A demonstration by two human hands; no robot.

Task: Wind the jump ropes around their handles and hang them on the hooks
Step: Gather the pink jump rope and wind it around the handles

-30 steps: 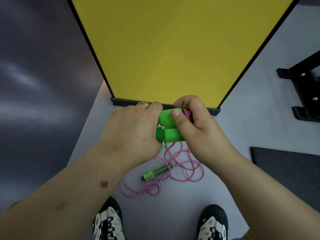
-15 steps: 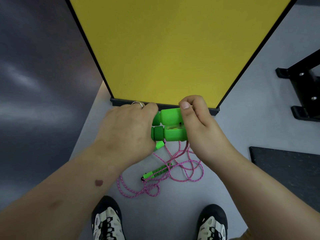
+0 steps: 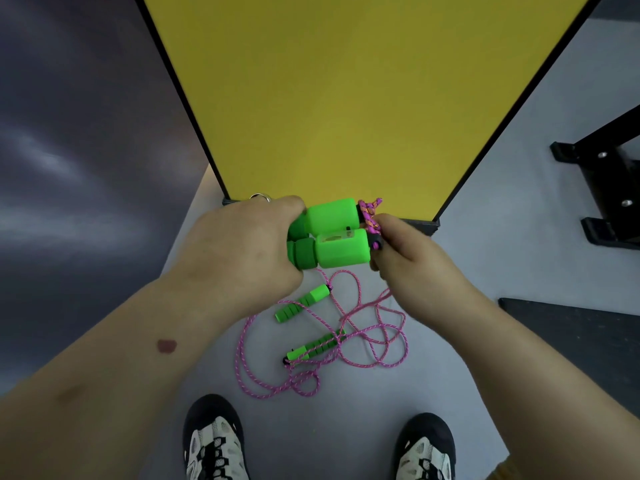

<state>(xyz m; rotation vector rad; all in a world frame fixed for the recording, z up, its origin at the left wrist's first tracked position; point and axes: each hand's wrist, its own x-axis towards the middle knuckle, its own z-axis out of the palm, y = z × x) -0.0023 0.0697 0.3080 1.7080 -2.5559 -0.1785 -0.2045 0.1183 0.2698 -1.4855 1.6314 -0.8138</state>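
Barely begun, by the look of it: the left hand gripped two green handles side by side before the yellow board, the right hand pinching their pink rope. Below the handles, a second rope lay loose, unwound; no hooks showed.

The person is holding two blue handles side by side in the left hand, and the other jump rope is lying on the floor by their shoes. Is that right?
Not quite. The two handles gripped side by side in the left hand are green, not blue, as the head view shows. The rest holds: the other jump rope lies on the floor near the shoes.
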